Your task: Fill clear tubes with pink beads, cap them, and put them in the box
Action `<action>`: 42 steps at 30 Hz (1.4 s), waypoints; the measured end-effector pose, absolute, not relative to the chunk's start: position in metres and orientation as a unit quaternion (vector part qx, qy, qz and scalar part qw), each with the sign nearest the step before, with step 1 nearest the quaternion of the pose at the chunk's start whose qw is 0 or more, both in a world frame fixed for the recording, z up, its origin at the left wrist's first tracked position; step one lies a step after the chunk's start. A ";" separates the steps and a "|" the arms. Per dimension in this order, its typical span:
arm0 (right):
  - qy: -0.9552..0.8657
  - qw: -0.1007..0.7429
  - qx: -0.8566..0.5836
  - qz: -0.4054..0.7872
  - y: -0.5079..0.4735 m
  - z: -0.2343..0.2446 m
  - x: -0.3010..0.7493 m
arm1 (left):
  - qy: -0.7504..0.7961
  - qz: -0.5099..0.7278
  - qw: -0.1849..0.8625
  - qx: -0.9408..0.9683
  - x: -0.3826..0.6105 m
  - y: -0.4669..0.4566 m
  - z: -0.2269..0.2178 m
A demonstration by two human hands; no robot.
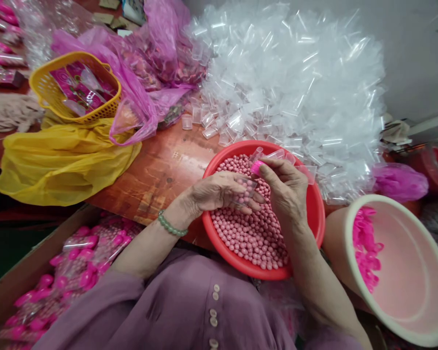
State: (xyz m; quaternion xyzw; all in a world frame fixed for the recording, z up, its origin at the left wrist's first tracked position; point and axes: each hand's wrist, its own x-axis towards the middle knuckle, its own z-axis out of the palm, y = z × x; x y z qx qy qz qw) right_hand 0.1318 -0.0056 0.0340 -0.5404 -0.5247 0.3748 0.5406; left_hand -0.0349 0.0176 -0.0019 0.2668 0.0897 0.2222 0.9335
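Note:
My left hand [222,192] is closed around a clear plastic tube [245,190] with pink beads inside. Between the thumb and fingers of my right hand [286,187] is a bright pink cap [256,168], a short way from the tube's end. Both hands are over a red basin [210,167] filled with round pink beads [241,238]. Several clear empty tubes lie at the basin's far side, partly behind my right hand.
A large heap of clear tubes [295,73] covers the table's back. At right stands a pale tub [416,272] with pink caps [365,243]. A yellow basket [51,73] and yellow bag [62,160] sit left. Below them, a box holds filled, capped tubes [73,272].

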 end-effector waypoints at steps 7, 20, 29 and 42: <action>-0.541 0.470 -0.549 0.429 -0.002 0.033 0.120 | 0.080 0.231 0.930 0.276 -0.035 0.015 -0.003; -0.614 0.451 -0.556 0.333 -0.008 0.030 0.134 | 0.191 0.293 0.882 0.317 -0.025 0.006 -0.004; -0.800 0.324 -0.464 0.200 -0.012 0.031 0.146 | 0.236 0.368 0.815 0.380 -0.021 0.003 0.001; -0.843 0.289 -0.453 -0.028 -0.020 0.013 0.133 | 0.197 0.379 0.833 0.351 -0.023 0.005 0.000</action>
